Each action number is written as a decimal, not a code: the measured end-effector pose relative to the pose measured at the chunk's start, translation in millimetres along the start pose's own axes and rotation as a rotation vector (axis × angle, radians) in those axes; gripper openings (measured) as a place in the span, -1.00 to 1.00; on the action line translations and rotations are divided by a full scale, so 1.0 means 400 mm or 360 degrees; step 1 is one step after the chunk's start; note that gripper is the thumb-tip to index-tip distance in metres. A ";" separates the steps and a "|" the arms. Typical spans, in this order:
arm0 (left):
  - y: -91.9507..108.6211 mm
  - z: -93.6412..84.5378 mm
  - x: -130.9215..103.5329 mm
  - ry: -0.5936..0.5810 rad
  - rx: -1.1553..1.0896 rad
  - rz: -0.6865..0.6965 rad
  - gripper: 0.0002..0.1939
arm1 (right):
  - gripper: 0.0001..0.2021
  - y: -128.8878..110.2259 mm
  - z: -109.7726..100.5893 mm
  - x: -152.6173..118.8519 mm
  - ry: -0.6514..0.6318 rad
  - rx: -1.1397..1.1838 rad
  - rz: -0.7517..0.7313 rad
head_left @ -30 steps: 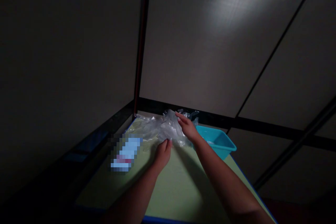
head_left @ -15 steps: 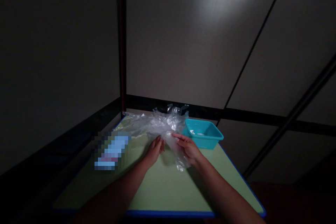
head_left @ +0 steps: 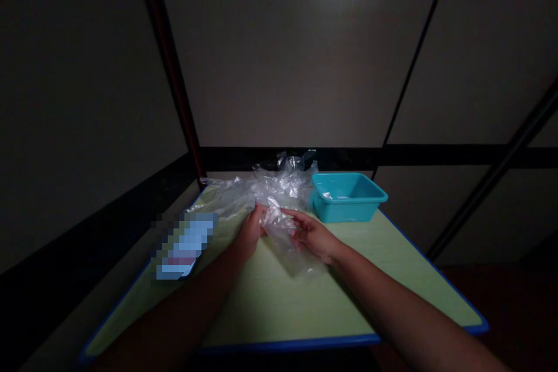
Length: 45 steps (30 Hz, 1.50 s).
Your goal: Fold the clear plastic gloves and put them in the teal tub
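A clear, crinkled plastic bag [head_left: 279, 229] hangs between my hands, its lower end trailing toward the right over the table. My left hand [head_left: 254, 226] is closed on its left side. My right hand [head_left: 311, 235] pinches the bag from the right, fingers pointing left. Just behind them a heap of clear plastic bags [head_left: 235, 195] spreads over the far part of the table. Parts of my left fingers are hidden behind the plastic.
A turquoise basket [head_left: 349, 211] stands at the table's far right, with something small and shiny inside. A blurred-out phone-like object [head_left: 187, 247] lies on the left. The green table [head_left: 288, 314] has a blue edge; panelled walls rise behind it.
The view has shifted and tilted. The held plastic now stands apart from the heap, closer in front of my hands, and my left hand has closed around its edge.
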<state>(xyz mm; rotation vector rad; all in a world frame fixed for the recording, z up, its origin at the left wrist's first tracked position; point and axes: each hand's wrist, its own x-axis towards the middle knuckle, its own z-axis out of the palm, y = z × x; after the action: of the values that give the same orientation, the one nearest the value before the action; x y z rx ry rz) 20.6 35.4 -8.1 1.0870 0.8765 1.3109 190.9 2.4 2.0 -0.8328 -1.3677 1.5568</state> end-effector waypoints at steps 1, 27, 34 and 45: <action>0.008 -0.003 -0.002 -0.0048 -0.0042 -0.0028 -0.35 | -0.41 -0.002 -0.003 0.002 0.0011 -0.0007 0.0012; 0.066 -0.010 -0.036 -0.0165 0.0019 -0.0277 -0.59 | -0.78 0.003 -0.032 0.019 0.0057 -0.0385 -0.0202; 0.053 -0.032 -0.025 -0.0100 0.0175 -0.0197 -0.69 | -0.91 -0.002 -0.044 0.025 0.0179 -0.0606 -0.0300; 0.066 -0.021 -0.033 -0.0295 0.0107 -0.0240 -0.63 | -0.61 -0.015 -0.025 0.016 0.0007 -0.0277 -0.0168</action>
<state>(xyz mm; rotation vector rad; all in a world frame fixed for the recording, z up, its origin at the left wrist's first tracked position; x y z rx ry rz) 3.4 21.6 13.3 1.1519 0.8507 1.0450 198.6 12.3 6.7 -0.8534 -1.5358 1.3688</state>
